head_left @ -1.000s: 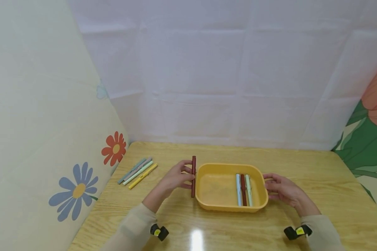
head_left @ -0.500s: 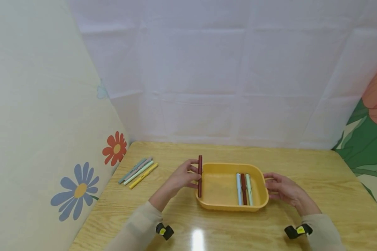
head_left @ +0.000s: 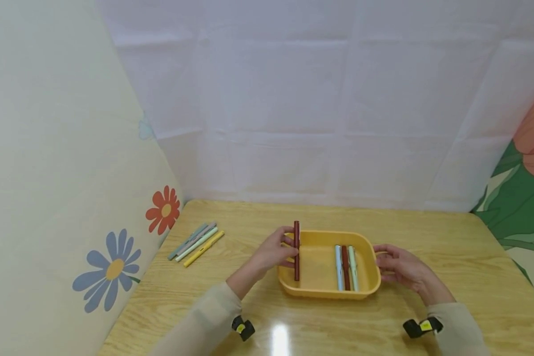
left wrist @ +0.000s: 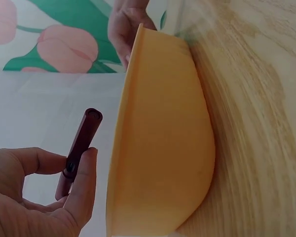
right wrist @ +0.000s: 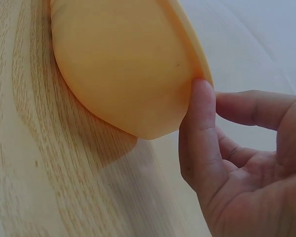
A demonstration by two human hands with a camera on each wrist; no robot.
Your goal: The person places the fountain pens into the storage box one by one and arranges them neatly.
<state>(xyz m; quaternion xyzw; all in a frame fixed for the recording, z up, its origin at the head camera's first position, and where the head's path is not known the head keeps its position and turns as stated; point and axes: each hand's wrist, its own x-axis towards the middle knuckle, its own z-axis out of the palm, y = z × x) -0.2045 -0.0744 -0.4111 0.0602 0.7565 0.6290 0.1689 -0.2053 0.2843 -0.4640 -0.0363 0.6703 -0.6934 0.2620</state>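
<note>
My left hand [head_left: 272, 254] pinches a dark red capped pen [head_left: 296, 264] between thumb and fingers. The pen is held above the left end of a yellow plastic tray [head_left: 325, 293]; in the left wrist view the pen [left wrist: 86, 131] is apart from the tray's rim. Fingertips of my right hand [head_left: 404, 271] hold the tray's right rim, and the right wrist view shows them at the rim and outer wall. Inside the tray, toward the right, lie a light blue pen [head_left: 338, 269], a brownish-red pen [head_left: 346, 272] and a pale green pen [head_left: 353, 271], side by side.
Several more pens lie in a slanted group at the table's left: a yellow pen [head_left: 203, 249], a mint pen [head_left: 197, 244] and greyish ones beside them. The wooden table [head_left: 338, 331] meets a white cloth backdrop [head_left: 285, 99] behind and flowered sheets at both sides.
My left hand has carried the dark red pen rightward, from just left of the tray to over its left end. My right hand and the tray have stayed nearly still.
</note>
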